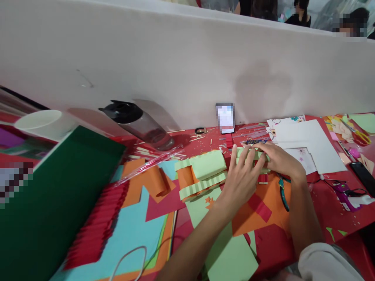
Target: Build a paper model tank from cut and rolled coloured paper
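Both hands are at a small pale green folded paper piece point(252, 155) near the back of the table. My left hand point(242, 171) lies over its left and front side, with slightly spread fingers gripping it. My right hand point(278, 158) curls its fingers onto the far right edge of the same piece. The fingers hide much of its shape. Just left of my left hand stands a pale green and orange paper model point(203, 171) with scalloped strips. Orange paper stars point(209, 202) lie in front of it on green paper. Dark-handled pliers point(283, 193) rest below my right hand.
A smartphone point(225, 118) leans on the white partition point(175, 66). A tilted dark-lidded bottle point(143, 125), a green board point(67, 195) and blue paper point(129, 230) are left. White sheets point(325, 144), yellow-handled scissors point(359, 134) and a black phone point(363, 177) lie right.
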Demonstrator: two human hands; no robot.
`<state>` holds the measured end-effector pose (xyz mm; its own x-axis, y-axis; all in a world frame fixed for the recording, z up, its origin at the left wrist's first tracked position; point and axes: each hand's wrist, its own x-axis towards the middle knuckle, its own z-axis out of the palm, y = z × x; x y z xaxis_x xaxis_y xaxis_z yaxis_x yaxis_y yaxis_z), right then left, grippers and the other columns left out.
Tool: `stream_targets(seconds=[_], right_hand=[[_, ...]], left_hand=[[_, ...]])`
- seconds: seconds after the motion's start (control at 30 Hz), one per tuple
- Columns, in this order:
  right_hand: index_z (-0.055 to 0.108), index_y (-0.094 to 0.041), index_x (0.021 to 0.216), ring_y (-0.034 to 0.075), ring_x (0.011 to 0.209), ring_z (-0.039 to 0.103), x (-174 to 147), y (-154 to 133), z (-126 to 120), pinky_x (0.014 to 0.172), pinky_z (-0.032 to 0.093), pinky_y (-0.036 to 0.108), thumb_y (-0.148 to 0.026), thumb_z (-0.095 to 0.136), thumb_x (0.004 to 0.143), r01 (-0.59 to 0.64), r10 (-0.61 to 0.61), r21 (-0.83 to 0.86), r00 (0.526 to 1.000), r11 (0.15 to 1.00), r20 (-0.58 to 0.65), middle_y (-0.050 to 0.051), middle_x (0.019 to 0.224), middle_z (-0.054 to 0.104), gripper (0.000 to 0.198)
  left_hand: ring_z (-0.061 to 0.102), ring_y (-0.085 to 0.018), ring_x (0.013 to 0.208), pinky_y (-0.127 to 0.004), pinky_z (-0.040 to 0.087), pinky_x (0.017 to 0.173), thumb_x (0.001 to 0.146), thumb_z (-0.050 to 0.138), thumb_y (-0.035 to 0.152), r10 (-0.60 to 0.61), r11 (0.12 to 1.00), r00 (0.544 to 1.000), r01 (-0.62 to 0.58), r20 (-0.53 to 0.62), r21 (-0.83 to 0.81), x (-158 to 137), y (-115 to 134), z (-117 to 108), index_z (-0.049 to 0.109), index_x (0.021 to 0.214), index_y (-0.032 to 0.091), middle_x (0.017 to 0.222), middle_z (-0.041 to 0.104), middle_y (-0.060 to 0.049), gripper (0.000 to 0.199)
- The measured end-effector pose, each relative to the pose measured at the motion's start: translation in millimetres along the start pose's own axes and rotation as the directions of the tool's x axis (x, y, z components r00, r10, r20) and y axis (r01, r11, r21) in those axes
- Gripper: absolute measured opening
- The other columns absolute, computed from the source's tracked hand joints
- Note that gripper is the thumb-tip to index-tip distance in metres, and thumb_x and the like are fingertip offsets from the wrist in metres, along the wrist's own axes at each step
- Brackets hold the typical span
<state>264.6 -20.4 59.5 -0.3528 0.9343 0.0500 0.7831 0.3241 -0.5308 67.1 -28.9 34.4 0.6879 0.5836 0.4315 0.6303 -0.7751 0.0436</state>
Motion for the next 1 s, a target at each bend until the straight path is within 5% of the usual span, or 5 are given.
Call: stream_targets(seconds=[0.27, 0.63, 1.0], right_hand=[[0.055, -0.026, 0.144, 0.029, 0.128, 0.061, 2.5, 3.6, 6.1, 0.106, 0.05, 0.046, -0.001, 0.06, 0.082, 0.051, -0.051, 0.003, 0.998, 0.999, 0.033, 0.009, 0.141, 0.066, 0.067], [0.055, -0.029, 0.145, 0.027, 0.132, 0.058, 2.3, 10.3, 8.0, 0.11, 0.049, 0.049, 0.002, 0.049, 0.081, 0.065, -0.065, -0.008, 0.998, 0.998, 0.004, 0.008, 0.141, 0.064, 0.071], [0.06, -0.024, 0.137, 0.029, 0.123, 0.061, 0.8, -1.2, 1.6, 0.106, 0.048, 0.048, 0.001, 0.053, 0.081, 0.037, -0.032, -0.097, 0.998, 0.995, 0.053, 0.009, 0.132, 0.07, 0.062]], left_hand=[[0.052, -0.037, 0.141, -0.071, 0.035, 0.123, 0.089, 0.052, 0.003, -0.074, 0.997, 0.988, 0.074, -0.138, -0.002, 3.3, 8.0, 9.2, 0.059, 0.127, 0.018, 0.133, 0.062, -0.017, 0.041], [0.059, -0.029, 0.132, -0.057, 0.044, 0.121, 0.101, 0.054, 0.011, 0.223, 0.974, 0.96, -0.228, -0.171, -0.011, 6.3, -20.7, 1.2, 0.066, 0.108, 0.019, 0.12, 0.066, -0.01, 0.016], [0.066, -0.022, 0.105, -0.039, 0.053, 0.099, 0.103, 0.055, 0.014, 0.334, 0.94, 0.912, -0.341, -0.239, 0.011, 8.2, -29.6, 6.3, 0.064, 0.105, 0.018, 0.106, 0.071, -0.006, 0.01]])
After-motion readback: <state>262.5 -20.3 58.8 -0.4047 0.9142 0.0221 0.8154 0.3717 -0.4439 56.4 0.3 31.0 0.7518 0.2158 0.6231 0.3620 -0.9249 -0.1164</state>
